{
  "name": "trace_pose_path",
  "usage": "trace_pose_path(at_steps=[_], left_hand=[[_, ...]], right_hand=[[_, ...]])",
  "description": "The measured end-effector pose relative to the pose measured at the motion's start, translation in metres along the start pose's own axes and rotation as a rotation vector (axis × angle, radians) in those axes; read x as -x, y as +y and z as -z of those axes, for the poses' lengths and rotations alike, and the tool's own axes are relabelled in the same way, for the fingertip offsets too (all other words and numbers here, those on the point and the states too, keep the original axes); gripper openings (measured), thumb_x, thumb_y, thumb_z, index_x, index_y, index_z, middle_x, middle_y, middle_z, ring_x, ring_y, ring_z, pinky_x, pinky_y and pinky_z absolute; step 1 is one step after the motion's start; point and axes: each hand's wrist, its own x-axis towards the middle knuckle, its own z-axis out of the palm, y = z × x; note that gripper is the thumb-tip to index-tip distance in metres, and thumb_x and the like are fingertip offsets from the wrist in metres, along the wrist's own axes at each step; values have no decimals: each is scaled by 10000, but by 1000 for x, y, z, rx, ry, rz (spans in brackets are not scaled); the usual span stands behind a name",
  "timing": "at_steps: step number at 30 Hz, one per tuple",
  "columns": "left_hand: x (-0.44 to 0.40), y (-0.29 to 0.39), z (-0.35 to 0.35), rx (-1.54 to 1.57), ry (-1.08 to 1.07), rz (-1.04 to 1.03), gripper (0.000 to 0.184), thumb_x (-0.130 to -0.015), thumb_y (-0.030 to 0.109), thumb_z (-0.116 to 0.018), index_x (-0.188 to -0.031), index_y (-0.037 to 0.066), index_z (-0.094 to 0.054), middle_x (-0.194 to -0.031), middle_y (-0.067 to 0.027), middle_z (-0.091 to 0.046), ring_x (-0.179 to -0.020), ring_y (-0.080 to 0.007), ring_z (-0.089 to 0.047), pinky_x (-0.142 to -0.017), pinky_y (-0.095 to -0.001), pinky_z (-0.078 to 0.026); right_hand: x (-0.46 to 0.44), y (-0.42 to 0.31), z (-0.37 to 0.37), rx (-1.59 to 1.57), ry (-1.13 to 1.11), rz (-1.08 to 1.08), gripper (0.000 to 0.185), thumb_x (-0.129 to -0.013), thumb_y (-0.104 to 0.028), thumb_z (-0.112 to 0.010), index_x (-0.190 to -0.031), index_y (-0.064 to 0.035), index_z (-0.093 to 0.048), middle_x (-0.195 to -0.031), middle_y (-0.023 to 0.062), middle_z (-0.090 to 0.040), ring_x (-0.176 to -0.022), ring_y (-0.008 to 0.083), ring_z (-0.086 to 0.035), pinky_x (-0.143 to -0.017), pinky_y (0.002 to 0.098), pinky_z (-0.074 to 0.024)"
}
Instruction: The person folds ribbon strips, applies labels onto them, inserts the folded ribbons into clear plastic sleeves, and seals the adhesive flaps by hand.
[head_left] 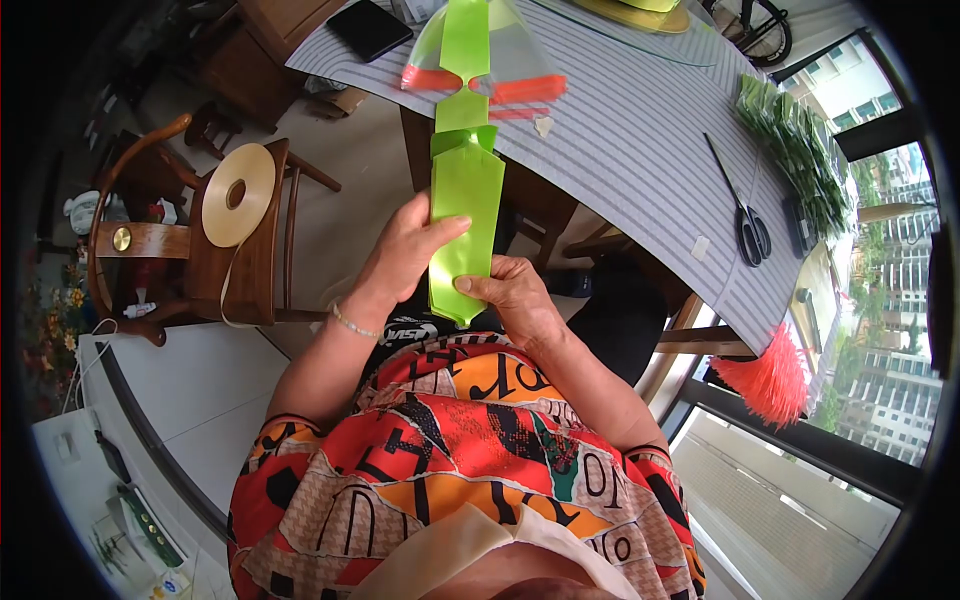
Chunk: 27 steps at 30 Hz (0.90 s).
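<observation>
A glossy lime-green folded strip (468, 195) is held upright in front of my body, its layers stacked flat and its lower end notched. My left hand (412, 245) grips its left edge, thumb pressed on the face. Lower down, my right hand (513, 298) pinches the right side near the bottom end. From the top of the stack, a narrower length of the same green material runs up onto the table. There it lies over a clear plastic bag (525, 55) with red-orange bands. Whether the strip is plastic or coated paper, I cannot tell.
A striped cloth covers the table (620, 130). On it lie black scissors (750, 230), a dark phone-like slab (370, 30) and a pile of green strips (795, 150). Red fringe (765, 375) hangs at the table's right corner. A tape roll (238, 195) rests on the wooden chair (190, 270).
</observation>
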Motion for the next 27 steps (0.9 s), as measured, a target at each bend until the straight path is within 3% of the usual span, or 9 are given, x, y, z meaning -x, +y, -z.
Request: trace_pose_path(at_steps=[5, 8, 10, 14, 18, 19, 22, 25, 27], left_hand=[[18, 4, 2, -121, 59, -90, 441, -891, 41, -606, -1313, -15, -490, -1150, -50, -604, -1041, -101, -572, -878, -263, -493], [32, 20, 0, -119, 3, -110, 512, -880, 3, -589, -1368, -15, -439, -1194, -53, -588, -1071, -100, -565, -912, -263, -483], [43, 32, 3, -133, -50, -69, 560, -871, -19, -579, -1402, -16, -402, -1228, -58, -574, -1101, -104, -556, -950, -273, -470], [55, 33, 0, -132, -107, -57, 726, -833, -52, -593, -1481, -21, -266, -1344, -84, -499, -1218, -144, -504, -1049, -310, -401], [50, 29, 2, -167, -81, -33, 795, -808, -57, -608, -1501, -24, -219, -1381, -111, -473, -1232, -159, -503, -1044, -304, -397], [43, 26, 2, -162, -89, -34, 805, -802, -56, -616, -1500, -28, -217, -1380, -121, -473, -1224, -160, -509, -1033, -302, -405], [19, 9, 0, -204, -95, -36, 826, -782, -53, -636, -1494, -45, -217, -1337, -148, -508, -1171, -163, -545, -981, -294, -441], [-16, -3, -21, -323, -137, -118, 841, -768, -41, -654, -1488, -53, -220, -1211, -158, -589, -1048, -165, -604, -891, -297, -485], [-26, 8, -48, -368, -221, -50, 859, -760, -1, -675, -1489, -42, -222, -985, -167, -667, -866, -160, -647, -769, -321, -512]], right_hand=[[-4, 9, 1, 100, -151, -9, 319, -861, -84, -711, -1147, 47, -657, -1039, 109, -707, -943, 141, -657, -877, 301, -507], [-1, -14, 9, 161, -423, -14, 598, -874, -285, -730, -1343, 17, -514, -1261, 123, -616, -1124, 154, -579, -999, 338, -432], [-23, -14, 39, 248, -485, 12, 959, -830, -714, -570, -1458, -18, -371, -1377, 111, -522, -1258, 194, -479, -1036, 353, -377], [-49, -58, 19, 87, -427, 108, 1096, -797, -868, -331, -1451, 12, -363, -1457, 152, -437, -1320, 261, -436, -1100, 436, -328], [-54, -85, 18, 99, -224, 319, 602, -898, -425, -650, -1284, 29, -564, -1230, 149, -616, -1130, 248, -580, -1034, 406, -408], [-48, -92, 16, 62, -141, 391, 380, -845, -186, -699, -1142, 46, -650, -1088, 152, -671, -1018, 232, -626, -987, 380, -443], [-7, -112, 24, 389, -17, 585, 256, -863, -56, -655, -1061, 104, -674, -1039, 132, -688, -958, 181, -623, -879, 352, -482], [22, -103, 47, 119, -210, 769, 294, -806, -154, -672, -990, 74, -690, -1013, 201, -677, -1011, 374, -628, -965, 488, -438], [32, -93, 88, 14, -374, 765, 312, -814, -238, -713, -1037, -21, -706, -1028, 144, -672, -1174, 397, -555, -1012, 557, -394]])
